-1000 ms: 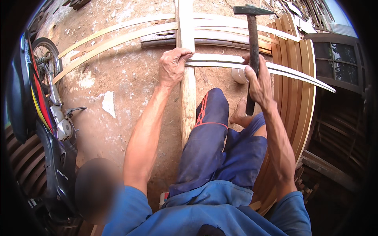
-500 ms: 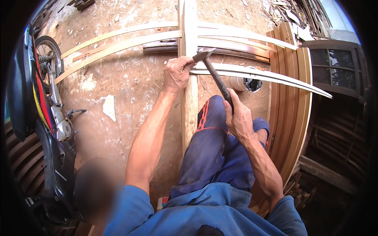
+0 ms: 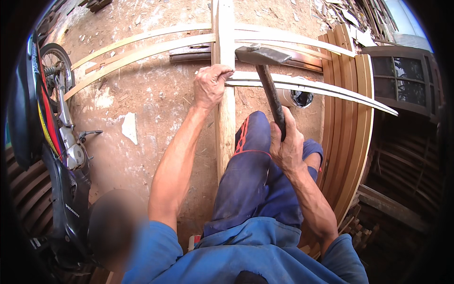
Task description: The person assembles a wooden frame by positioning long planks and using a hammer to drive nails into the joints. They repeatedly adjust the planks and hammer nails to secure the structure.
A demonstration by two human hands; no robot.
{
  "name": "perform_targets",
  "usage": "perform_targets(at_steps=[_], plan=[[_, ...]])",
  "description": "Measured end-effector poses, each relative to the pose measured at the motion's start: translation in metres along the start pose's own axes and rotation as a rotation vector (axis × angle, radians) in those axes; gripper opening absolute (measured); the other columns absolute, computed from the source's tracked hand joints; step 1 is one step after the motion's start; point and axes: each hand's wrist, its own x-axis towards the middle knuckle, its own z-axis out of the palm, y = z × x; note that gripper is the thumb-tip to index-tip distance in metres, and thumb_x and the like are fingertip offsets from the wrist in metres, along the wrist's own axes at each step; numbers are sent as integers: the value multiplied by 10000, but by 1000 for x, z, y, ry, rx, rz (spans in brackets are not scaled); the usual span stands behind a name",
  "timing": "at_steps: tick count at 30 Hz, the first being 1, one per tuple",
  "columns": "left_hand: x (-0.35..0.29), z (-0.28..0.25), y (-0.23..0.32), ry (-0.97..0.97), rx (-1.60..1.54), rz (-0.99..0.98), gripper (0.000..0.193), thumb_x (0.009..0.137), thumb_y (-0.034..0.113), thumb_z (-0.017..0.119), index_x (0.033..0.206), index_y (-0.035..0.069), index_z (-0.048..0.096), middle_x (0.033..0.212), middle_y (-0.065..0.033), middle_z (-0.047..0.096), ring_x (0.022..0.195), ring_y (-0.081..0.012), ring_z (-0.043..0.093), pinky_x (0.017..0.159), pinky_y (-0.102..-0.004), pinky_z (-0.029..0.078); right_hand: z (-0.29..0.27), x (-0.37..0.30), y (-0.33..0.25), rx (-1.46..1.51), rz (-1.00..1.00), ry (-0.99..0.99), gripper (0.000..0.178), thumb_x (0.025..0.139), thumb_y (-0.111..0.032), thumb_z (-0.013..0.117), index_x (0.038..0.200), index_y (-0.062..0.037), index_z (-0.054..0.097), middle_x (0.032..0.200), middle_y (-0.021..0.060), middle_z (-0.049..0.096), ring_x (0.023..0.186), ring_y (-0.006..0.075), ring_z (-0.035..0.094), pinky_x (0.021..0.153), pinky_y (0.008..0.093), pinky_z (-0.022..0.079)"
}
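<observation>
My right hand [image 3: 289, 144] is wrapped round the handle of a hammer [image 3: 270, 92]. The hammer's metal head hangs above the wood, just right of a long upright-running wooden beam [image 3: 226, 142]. On the beam's left side is my left hand [image 3: 208, 86], its fingers closed and thumb pressed in beside the end of a pale, slightly bent strip [image 3: 326, 88]. What those fingers pinch, if anything, is too small to make out. The strip runs from the beam to the right, over a stack of boards.
Thin wooden slats [image 3: 142, 48] cross under the beam farther off. To the right are stacked boards [image 3: 347, 137] and a dark paned frame [image 3: 402, 80]. A round container [image 3: 300, 98] sits below the strip. A motorcycle [image 3: 71, 142] stands at left, with a blurred shape beside it.
The hammer head has risen off the beam near my left fingers and moved up and to the right. My left hand has stayed almost where it was by the strip's end.
</observation>
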Motion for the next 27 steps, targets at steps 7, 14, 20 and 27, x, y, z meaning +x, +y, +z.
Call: perform_targets(at_steps=[7, 14, 20, 27], plan=[[1, -1, 1, 15, -9, 34, 55, 890, 142, 704, 910, 98, 728, 851, -52, 752, 814, -233, 718, 802, -391, 513, 4, -2, 2, 56, -59, 30, 451, 953, -121, 612, 1363, -6, 465, 837, 271, 668, 727, 430, 676, 631, 482, 530], [0, 1, -2, 14, -62, 4, 42, 889, 114, 696, 904, 101, 733, 874, -52, 762, 816, -214, 718, 829, -383, 514, 8, -1, 2, 6, 78, -39, 389, 992, -161, 578, 1349, -62, 461, 784, 273, 640, 716, 461, 654, 609, 511, 494], [1, 0, -8, -5, -5, 45, 51, 901, 162, 708, 927, 139, 746, 886, -28, 765, 819, -182, 713, 836, -379, 520, 3, 7, 11, -123, 95, -122, 340, 984, -160, 582, 1271, 0, 496, 701, 242, 631, 646, 392, 673, 564, 464, 503], [-3, 5, -13, 1, -41, 37, 40, 910, 161, 707, 917, 134, 736, 827, -16, 759, 736, -156, 709, 734, -332, 559, -8, 82, 87, -120, 222, 234, 272, 936, -273, 708, 919, -28, 590, 780, 131, 633, 743, 263, 582, 703, 414, 481]])
